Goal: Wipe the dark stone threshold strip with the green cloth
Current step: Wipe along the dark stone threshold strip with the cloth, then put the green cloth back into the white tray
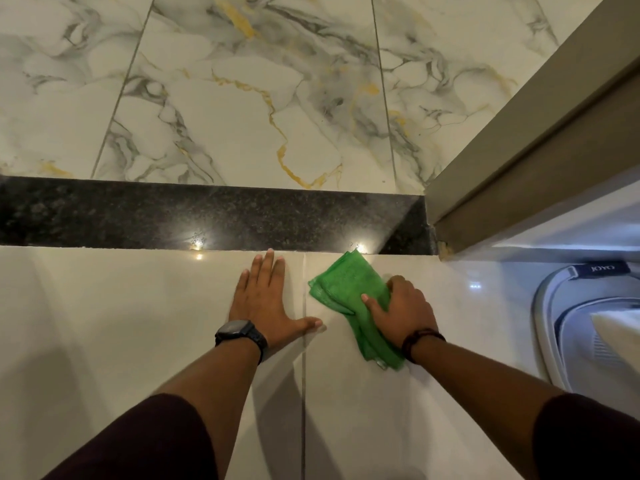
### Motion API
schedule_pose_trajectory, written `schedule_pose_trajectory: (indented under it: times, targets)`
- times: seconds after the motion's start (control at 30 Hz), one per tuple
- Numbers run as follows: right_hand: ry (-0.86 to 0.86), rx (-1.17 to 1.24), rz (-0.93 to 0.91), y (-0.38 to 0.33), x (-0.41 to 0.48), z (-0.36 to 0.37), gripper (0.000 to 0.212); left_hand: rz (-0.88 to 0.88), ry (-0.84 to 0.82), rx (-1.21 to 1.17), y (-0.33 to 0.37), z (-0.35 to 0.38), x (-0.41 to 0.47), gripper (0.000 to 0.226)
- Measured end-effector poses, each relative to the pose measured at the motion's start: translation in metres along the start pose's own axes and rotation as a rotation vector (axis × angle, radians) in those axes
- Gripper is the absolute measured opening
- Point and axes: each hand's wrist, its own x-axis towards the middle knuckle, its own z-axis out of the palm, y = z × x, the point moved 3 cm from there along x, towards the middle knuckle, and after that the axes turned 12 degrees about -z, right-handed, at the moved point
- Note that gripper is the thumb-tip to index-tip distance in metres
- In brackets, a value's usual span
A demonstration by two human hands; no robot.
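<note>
Dark stone strip (pixel 214 218) runs across the floor between the marbled tiles (pixel 242 98) on its far side and the plain cream tiles (pixel 121 323) on its near side. Left hand (pixel 265 299) lies flat on the cream tile just short of the strip, fingers spread, palm down; black watch (pixel 239 332) on the wrist. Right hand (pixel 403 311) presses the folded green cloth (pixel 349 289) onto the cream tile, fingers curled over its rear part. Cloth's far corner touches the strip's near edge, near the door frame (pixel 519 150). White bin lid (pixel 585 327) lies right of the frame.
</note>
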Motion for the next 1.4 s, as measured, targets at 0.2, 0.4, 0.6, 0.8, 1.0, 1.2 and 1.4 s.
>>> schedule_pose_trajectory:
  times: [0.2,0.4,0.6,0.8,1.0,1.2,1.4]
  targets:
    - [-0.123,-0.023,-0.16,-0.006,0.018,-0.018,0.03,0.147,0.038,-0.016,0.022,-0.034,0.016,0.126]
    - [-0.018,0.173,-0.085,-0.024,-0.011,-0.12,0.036,0.246,0.097,-0.031,0.073,-0.136,-0.023,0.105]
    - [0.141,0.375,0.049,-0.016,-0.09,-0.284,0.026,0.295,0.067,-0.095,0.172,-0.246,-0.106,0.094]
    - [0.313,0.312,0.094,0.037,-0.186,-0.432,0.029,0.422,0.001,-0.17,0.276,-0.313,-0.18,0.08]
    - [0.354,0.304,0.275,0.131,-0.215,-0.483,0.03,0.571,-0.048,-0.2,0.376,-0.308,-0.209,0.087]
    - [0.178,0.462,0.467,0.185,-0.207,-0.419,0.034,0.707,-0.051,-0.036,0.43,-0.265,-0.209,0.099]
    - [0.171,-0.047,0.474,0.194,-0.223,-0.377,0.062,0.766,-0.127,0.157,0.439,-0.225,-0.223,0.102]
